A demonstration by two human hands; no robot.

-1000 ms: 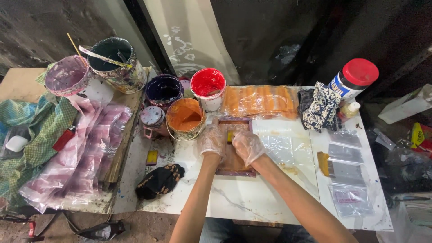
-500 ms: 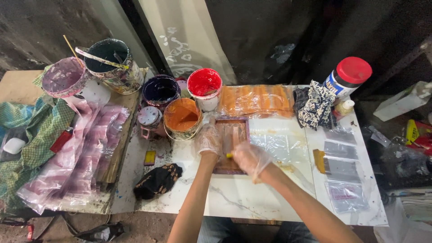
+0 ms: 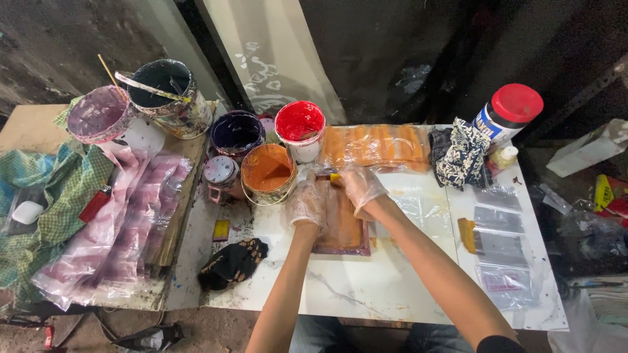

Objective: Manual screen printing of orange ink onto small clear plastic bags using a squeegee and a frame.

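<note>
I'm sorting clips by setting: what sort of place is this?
Probably a small, makeshift printing or dyeing bench. Open paint tubs, orange and red, stand beside a stained frame that both gloved hands work on: left hand, right hand. Clear bags lie on the paint-smeared table.

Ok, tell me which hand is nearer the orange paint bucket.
Left. The left hand rests on the framed orange board, just right of the orange paint bucket. The right hand is farther right, at the board's top edge.
</note>
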